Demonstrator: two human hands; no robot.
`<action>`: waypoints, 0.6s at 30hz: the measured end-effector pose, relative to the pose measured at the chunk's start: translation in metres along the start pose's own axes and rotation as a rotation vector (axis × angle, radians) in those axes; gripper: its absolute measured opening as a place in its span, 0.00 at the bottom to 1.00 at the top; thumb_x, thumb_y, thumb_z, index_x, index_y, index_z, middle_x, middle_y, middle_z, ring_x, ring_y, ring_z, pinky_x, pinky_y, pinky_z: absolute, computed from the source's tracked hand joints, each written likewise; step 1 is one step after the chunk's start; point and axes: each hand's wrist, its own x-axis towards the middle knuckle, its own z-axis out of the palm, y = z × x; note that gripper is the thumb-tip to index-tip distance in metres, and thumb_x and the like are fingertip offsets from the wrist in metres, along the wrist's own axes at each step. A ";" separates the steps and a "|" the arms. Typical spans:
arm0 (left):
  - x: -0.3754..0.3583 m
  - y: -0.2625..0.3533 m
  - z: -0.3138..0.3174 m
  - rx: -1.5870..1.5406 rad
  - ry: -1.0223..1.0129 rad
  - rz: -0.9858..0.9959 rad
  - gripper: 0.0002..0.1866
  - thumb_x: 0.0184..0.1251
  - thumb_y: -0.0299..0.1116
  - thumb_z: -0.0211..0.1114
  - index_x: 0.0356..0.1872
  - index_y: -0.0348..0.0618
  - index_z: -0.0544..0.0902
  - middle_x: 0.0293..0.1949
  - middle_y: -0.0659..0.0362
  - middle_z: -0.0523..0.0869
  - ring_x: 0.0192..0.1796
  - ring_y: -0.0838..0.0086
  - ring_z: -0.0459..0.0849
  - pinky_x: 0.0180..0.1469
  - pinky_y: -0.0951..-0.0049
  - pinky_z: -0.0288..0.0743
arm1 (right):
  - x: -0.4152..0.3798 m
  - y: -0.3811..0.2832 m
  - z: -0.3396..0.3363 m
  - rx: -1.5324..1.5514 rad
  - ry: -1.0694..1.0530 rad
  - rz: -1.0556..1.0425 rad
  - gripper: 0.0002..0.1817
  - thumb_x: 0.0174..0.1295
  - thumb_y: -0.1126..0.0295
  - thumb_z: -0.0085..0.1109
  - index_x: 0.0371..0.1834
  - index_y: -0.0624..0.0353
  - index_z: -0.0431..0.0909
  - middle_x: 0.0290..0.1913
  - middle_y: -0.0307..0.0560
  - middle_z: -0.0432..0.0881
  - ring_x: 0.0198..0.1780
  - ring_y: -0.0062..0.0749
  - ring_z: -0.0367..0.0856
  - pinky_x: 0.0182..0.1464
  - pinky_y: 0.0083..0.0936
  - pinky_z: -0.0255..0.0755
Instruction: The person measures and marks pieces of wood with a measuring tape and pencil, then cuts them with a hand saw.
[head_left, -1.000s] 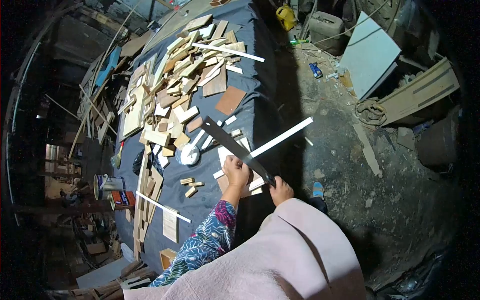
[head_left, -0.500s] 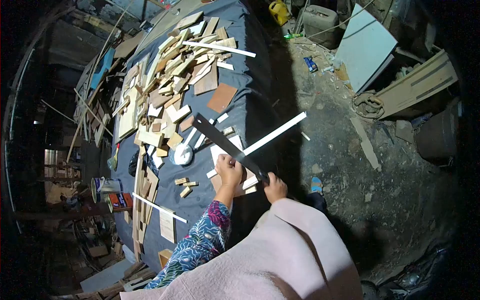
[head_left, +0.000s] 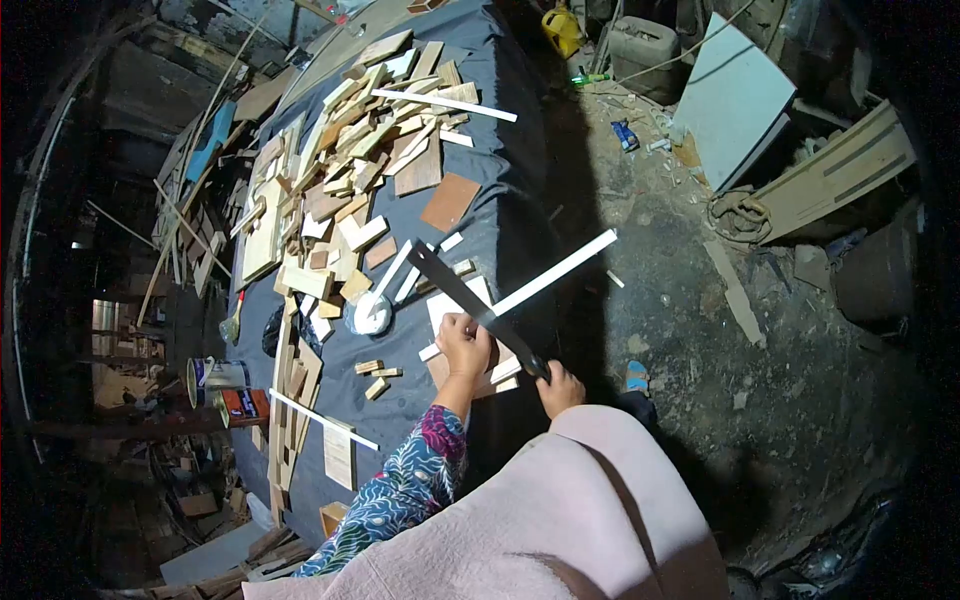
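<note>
My right hand (head_left: 560,390) is wrapped round the handle of a handsaw (head_left: 447,280). The dark blade slants up and left, lying across a long white wooden strip (head_left: 560,270). My left hand (head_left: 465,345) presses the strip down beside the blade, its fingers closed on it. Under the strip are a white board (head_left: 443,305) and some stacked wood pieces (head_left: 503,378) at the table's edge. The strip's far end juts out past the edge over the floor. The blade hides where it meets the strip.
A big heap of wood offcuts (head_left: 345,165) covers the far part of the cloth-covered table (head_left: 400,420). Small blocks (head_left: 376,388), a round white container (head_left: 370,315) and another white strip (head_left: 325,418) lie to the left. Paint cans (head_left: 240,405) stand at the left edge.
The saw has slid a little back toward me and to the right, along with my right hand. My left hand stays on the strip. The whole view has shifted slightly.
</note>
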 end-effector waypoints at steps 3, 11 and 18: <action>-0.007 -0.002 0.002 -0.018 -0.007 -0.049 0.06 0.41 0.31 0.61 0.20 0.45 0.73 0.25 0.58 0.70 0.32 0.64 0.71 0.34 0.63 0.59 | 0.026 -0.018 0.007 -0.061 0.019 -0.058 0.19 0.47 0.64 0.56 0.43 0.54 0.64 0.32 0.53 0.76 0.37 0.49 0.74 0.37 0.42 0.67; -0.005 -0.007 0.003 -0.049 -0.047 -0.093 0.06 0.41 0.32 0.60 0.18 0.44 0.72 0.25 0.57 0.70 0.31 0.62 0.70 0.34 0.63 0.59 | 0.025 -0.017 0.005 -0.107 0.082 -0.088 0.17 0.50 0.59 0.54 0.41 0.52 0.63 0.30 0.53 0.75 0.34 0.48 0.75 0.33 0.42 0.68; -0.002 -0.001 -0.001 -0.091 -0.038 -0.067 0.06 0.42 0.33 0.61 0.19 0.44 0.73 0.24 0.58 0.69 0.31 0.63 0.70 0.34 0.63 0.59 | 0.027 -0.019 0.000 -0.126 0.110 -0.112 0.18 0.49 0.59 0.55 0.39 0.53 0.64 0.28 0.53 0.75 0.31 0.48 0.75 0.31 0.41 0.67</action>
